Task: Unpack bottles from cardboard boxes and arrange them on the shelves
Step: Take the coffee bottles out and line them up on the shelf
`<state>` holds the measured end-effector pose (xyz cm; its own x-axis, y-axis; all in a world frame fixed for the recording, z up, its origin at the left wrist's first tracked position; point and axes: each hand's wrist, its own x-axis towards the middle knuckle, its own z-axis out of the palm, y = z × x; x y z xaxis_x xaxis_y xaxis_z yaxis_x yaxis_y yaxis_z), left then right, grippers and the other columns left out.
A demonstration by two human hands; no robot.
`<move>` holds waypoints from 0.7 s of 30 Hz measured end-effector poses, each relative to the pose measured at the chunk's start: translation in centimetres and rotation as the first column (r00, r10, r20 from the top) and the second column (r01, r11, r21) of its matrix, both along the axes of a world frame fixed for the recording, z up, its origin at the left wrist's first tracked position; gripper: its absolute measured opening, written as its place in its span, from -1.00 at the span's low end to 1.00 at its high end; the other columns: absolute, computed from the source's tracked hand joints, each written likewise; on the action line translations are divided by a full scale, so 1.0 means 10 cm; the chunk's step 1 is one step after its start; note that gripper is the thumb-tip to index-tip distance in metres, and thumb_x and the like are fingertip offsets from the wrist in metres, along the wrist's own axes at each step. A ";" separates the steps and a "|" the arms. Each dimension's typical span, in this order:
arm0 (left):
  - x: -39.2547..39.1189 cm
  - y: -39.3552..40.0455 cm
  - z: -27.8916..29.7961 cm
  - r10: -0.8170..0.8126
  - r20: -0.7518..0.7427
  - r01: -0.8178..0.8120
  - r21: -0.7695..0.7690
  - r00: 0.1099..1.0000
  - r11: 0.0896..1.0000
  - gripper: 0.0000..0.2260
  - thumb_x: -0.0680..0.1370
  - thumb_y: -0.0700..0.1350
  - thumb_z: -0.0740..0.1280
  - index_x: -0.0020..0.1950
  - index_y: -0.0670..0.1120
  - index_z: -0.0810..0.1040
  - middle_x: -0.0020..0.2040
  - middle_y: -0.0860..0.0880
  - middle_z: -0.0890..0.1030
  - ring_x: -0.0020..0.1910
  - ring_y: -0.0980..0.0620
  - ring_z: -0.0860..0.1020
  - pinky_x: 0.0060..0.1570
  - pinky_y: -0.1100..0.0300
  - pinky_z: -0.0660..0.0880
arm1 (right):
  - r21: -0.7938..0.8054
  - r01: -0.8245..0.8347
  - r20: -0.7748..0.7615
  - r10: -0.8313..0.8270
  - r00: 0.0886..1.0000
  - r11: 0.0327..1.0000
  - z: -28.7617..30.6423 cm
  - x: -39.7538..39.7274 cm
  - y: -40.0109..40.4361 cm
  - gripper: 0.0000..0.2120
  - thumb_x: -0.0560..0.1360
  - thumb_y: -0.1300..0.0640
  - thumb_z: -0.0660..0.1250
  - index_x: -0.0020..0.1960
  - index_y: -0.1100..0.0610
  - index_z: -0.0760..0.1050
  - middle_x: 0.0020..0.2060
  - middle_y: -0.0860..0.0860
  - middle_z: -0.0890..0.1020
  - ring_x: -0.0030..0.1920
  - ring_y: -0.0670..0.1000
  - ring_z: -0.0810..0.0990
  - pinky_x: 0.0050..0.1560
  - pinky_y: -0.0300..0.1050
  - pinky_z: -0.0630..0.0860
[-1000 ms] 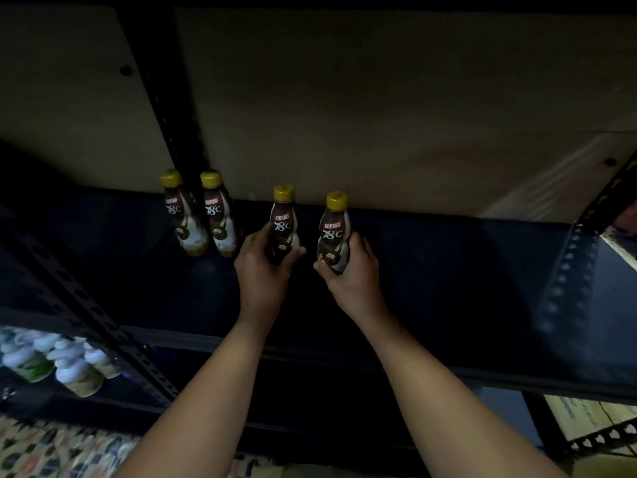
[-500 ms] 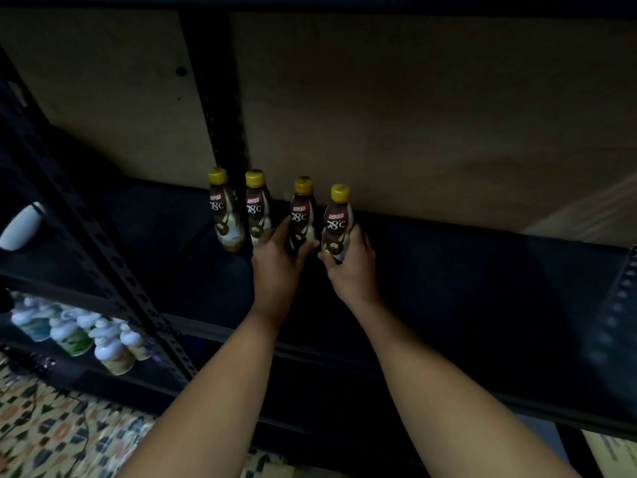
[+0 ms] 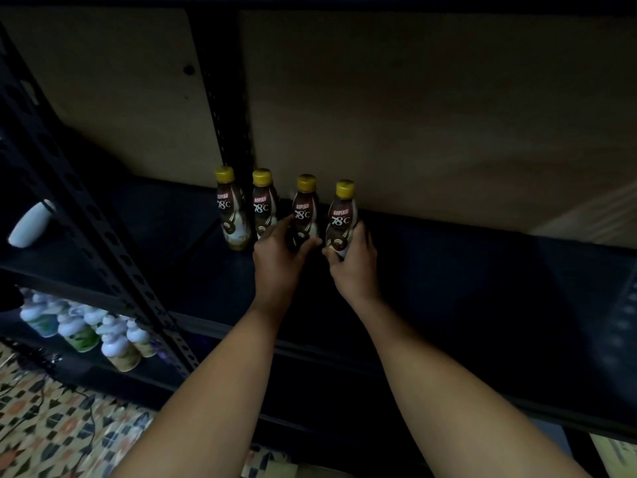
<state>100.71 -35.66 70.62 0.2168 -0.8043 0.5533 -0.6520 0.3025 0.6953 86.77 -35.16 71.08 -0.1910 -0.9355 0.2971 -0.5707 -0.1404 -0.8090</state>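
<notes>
1. Four small brown plastic coffee bottles with yellow caps stand upright in a row at the back of a dark shelf (image 3: pixel 465 270).
2. The row is right in front of a pale brown board (image 3: pixel 413 115) that makes the back wall.
3. The left hand (image 3: pixel 279 260) holds the third brown bottle with a yellow cap (image 3: pixel 305 208) low down. Its fingers (image 3: pixel 275 229) and thumb curl round the bottom part of the bottle.
4. The right hand (image 3: pixel 355 267) holds the fourth brown bottle with a yellow cap (image 3: pixel 341 219), the one at the right end. Its fingers are curled round the bottom of that bottle too.
5. Both held bottles stand straight up. I cannot tell if their bottoms touch the shelf, because the hands hide them.
6. The first brown bottle with a yellow cap (image 3: pixel 229 208) and the second brown bottle with a yellow cap (image 3: pixel 263 205) stand close together to the left. No hand holds them, but the left hand's fingers are just beside the second one.
7. A black metal post with holes (image 3: pixel 227 98) stands behind the first two bottles.
8. Another black post with holes (image 3: pixel 86 208) slants across the left side.
9. On a lower shelf at the left are small bottles with white tops (image 3: pixel 86 329), packed close together.
10. A white rounded thing (image 3: pixel 31 222) lies far left.
11. Below is a floor with a coloured pattern (image 3: pixel 51 426).
</notes>
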 end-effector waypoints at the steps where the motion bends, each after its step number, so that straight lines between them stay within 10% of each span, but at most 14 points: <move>1: 0.00 0.00 0.00 0.004 -0.003 -0.004 -0.004 1.000 1.000 -0.53 0.44 0.04 0.56 0.30 -0.08 0.61 0.10 -0.04 0.68 0.05 0.07 0.64 0.06 0.09 0.60 | 0.003 0.000 -0.004 0.000 1.000 1.000 0.00 0.00 0.00 -0.40 0.47 0.26 0.50 0.42 0.25 0.34 0.33 0.16 0.47 0.34 0.13 0.44 0.09 -0.38 0.18; 9: -0.01 0.02 0.02 -0.001 -0.020 0.001 -0.004 1.000 1.000 -0.57 0.44 0.03 0.57 0.25 -0.08 0.62 0.07 -0.02 0.69 0.02 0.09 0.65 0.04 0.08 0.62 | 0.024 -0.018 0.027 0.017 0.999 1.000 0.00 -0.01 0.01 -0.40 0.48 0.21 0.50 0.44 0.20 0.32 0.35 0.13 0.45 0.36 0.11 0.43 0.14 -0.27 0.26; 15: -0.01 0.10 0.00 0.006 -0.105 -0.003 0.027 0.994 1.000 -0.73 0.43 0.02 0.59 0.06 -0.04 0.67 -0.05 0.08 0.71 -0.04 0.17 0.66 0.00 0.07 0.64 | 0.001 -0.059 0.135 0.059 0.989 0.998 -0.02 -0.08 0.17 0.08 0.39 0.16 0.60 0.65 0.01 -0.07 0.56 0.13 0.20 0.56 0.12 0.19 0.47 0.00 0.22; 21: 0.00 0.16 -0.08 0.017 -0.070 -0.016 0.025 0.997 1.000 -0.75 0.49 0.02 0.54 0.09 -0.06 0.68 0.04 0.03 0.72 0.08 0.11 0.65 0.08 0.17 0.58 | 0.018 -0.067 0.144 0.064 0.988 0.998 -0.18 -0.33 0.61 0.06 0.43 0.25 0.56 0.66 -0.04 -0.07 0.44 0.05 0.36 0.41 -0.02 0.40 0.45 0.02 0.40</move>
<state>100.70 -34.06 69.80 0.2679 -0.8135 0.5162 -0.6061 0.2742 0.7466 83.44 -29.09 69.32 -0.1678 -0.9537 0.2498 -0.4391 -0.1545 -0.8850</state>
